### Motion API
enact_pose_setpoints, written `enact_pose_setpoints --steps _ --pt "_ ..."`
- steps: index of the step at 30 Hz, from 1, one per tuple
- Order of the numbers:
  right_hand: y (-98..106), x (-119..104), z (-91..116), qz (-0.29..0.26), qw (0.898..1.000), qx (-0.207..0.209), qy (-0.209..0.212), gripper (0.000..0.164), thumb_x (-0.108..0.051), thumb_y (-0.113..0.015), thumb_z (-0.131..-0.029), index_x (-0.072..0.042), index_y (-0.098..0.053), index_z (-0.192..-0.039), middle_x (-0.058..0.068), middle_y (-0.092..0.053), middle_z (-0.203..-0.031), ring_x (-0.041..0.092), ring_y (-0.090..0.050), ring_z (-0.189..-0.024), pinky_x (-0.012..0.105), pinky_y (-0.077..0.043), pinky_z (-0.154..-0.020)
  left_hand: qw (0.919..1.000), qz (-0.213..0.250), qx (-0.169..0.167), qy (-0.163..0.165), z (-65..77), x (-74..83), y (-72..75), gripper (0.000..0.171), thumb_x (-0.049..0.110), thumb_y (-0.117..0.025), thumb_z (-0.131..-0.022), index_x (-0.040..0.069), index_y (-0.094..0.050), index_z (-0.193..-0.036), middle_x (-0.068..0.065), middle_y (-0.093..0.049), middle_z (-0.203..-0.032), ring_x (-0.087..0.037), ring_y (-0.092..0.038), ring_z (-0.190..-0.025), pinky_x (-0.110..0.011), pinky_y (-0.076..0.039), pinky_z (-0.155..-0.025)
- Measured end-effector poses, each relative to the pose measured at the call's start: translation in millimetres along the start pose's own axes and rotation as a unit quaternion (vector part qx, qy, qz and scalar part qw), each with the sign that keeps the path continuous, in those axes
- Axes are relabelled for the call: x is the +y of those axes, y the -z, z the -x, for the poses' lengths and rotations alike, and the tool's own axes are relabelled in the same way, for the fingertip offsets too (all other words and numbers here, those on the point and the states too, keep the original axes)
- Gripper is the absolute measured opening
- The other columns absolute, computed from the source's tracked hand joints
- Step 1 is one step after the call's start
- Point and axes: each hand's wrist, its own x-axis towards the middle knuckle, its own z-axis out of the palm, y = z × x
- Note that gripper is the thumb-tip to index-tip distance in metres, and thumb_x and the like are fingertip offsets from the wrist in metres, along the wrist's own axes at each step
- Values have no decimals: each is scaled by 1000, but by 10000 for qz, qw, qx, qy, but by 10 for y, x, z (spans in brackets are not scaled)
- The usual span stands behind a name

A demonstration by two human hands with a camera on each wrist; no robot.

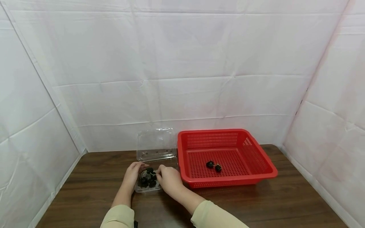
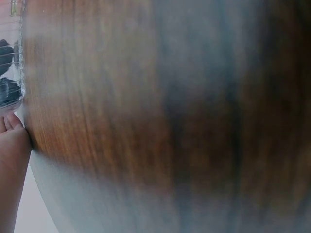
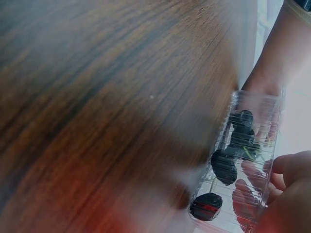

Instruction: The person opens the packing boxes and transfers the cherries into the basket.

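Observation:
A hinged clear plastic box [image 1: 148,190] lies with its lid up, holding a small bunch of dark grapes [image 1: 144,181]. At its left side, my left hand [image 1: 131,175] grips the edge, fingers reaching over the rim. My right hand [image 1: 170,181] reaches in from the right and pinches the pale grape stem [image 1: 154,174]. Through the box wall in the right wrist view, several dark oval grapes [image 3: 224,168] show, with the right hand [image 3: 289,194] beside them. The left wrist view catches only part of the left hand [image 2: 12,141] at the box's corner.
Just right of the box stands a red perforated basket [image 1: 229,182] with two dark grapes on a stem [image 1: 218,167] on its floor. The raised clear lid [image 1: 156,144] leans back near the white sheet wall [image 1: 182,98]. Everything sits on a brown wooden table [image 1: 94,183].

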Motion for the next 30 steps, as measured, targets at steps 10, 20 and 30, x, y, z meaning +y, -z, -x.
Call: enact_pose_setpoints --steps 10,20,30 --pt "67 4 14 -533 9986 2 70 5 -14 -69 -89 -14 -65 -87 -5 -65 -75 11 -60 -68 26 -49 -62 10000 -43 20 14 -14 -7 13 40 27 -35 -108 -6 -50 -124 -21 -62 -121 -39 -48 -122 -54 -31 -106" --pt "126 5 44 -901 9955 233 161 4 -14 -67 -92 -13 -64 -89 -5 -63 -77 5 -56 -66 22 -47 -59 9998 20 190 14 -44 -34 -5 37 22 -38 -107 -11 -52 -119 -20 -63 -111 -41 -50 -116 -53 -33 -104" --pt "238 -70 69 -778 9917 749 697 5 -13 -65 -94 -13 -62 -90 -5 -62 -80 10 -58 -76 22 -48 -64 9990 -319 297 -82 -57 -18 11 37 21 -37 -107 -12 -54 -116 -15 -59 -104 -37 -50 -109 -51 -38 -98"
